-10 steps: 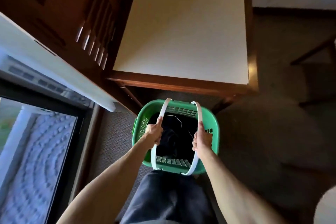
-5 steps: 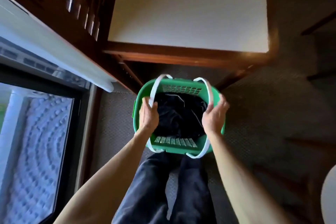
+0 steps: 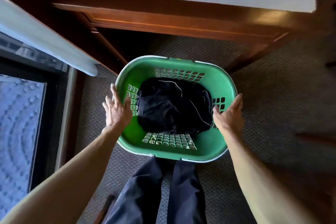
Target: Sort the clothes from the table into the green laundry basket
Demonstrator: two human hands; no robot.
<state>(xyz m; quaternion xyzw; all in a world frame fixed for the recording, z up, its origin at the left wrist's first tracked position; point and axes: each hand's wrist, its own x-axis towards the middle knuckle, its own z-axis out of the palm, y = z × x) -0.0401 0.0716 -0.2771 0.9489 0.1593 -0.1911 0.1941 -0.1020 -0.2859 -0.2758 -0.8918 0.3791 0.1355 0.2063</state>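
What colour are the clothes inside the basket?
Dark navy, nearly black, clothes with thin white lines, seen in the head view.

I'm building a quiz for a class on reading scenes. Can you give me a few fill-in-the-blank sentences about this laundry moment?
1. The oval plastic laundry basket is coloured ____.
2. The dark crumpled clothes lie ____ the basket.
3. The left hand and the right hand are at the basket's two sides, both with fingers ____.
4. The basket sits on the ____, in front of the wooden table.

Missing words: green; inside; open; carpet
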